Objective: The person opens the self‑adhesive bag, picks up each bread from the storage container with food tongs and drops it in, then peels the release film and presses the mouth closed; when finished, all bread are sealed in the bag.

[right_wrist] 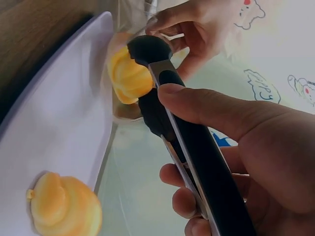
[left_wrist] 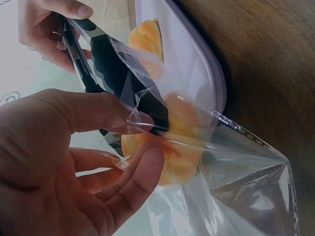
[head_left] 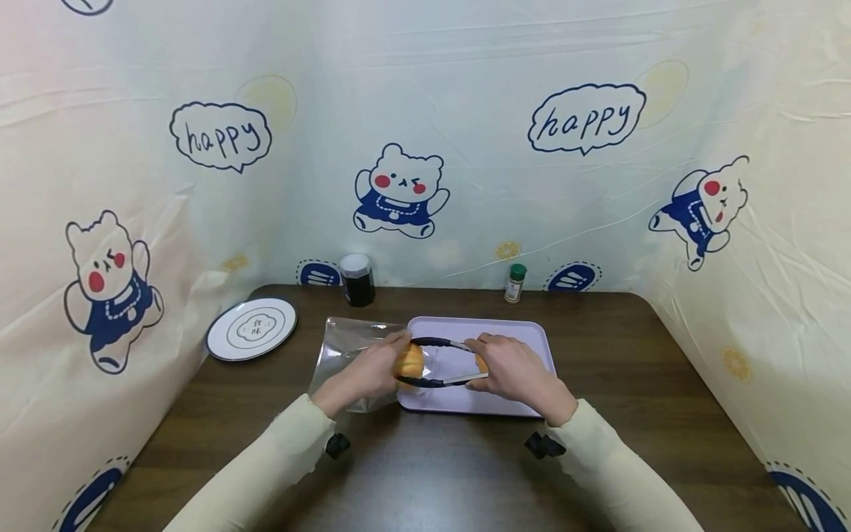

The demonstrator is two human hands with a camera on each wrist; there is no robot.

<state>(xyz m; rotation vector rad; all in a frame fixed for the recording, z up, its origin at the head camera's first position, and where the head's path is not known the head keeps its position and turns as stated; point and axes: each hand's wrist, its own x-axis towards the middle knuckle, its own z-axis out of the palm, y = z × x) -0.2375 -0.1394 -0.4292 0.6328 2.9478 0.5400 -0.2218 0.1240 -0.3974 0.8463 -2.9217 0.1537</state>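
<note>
My right hand (head_left: 517, 371) grips a pair of tongs (right_wrist: 194, 142) with black tips and metal arms. A yellow-orange bread roll (right_wrist: 129, 74) sits between the tongs' tips, at the mouth of a clear plastic bag (head_left: 340, 346). My left hand (head_left: 369, 371) pinches the bag's edge between thumb and fingers, right beside the tips. In the left wrist view the clear film covers part of the tips and the roll. A second bread roll (right_wrist: 66, 205) lies on the pale purple tray (head_left: 515, 330); in the head view my right hand hides most of it.
At the back of the brown table (head_left: 651, 384) stand a dark jar with a white lid (head_left: 359, 284) and a small green-capped shaker (head_left: 515, 284). A white plate (head_left: 251, 330) lies at the left edge. Printed cloth (head_left: 465, 148) hangs around the table's back and sides.
</note>
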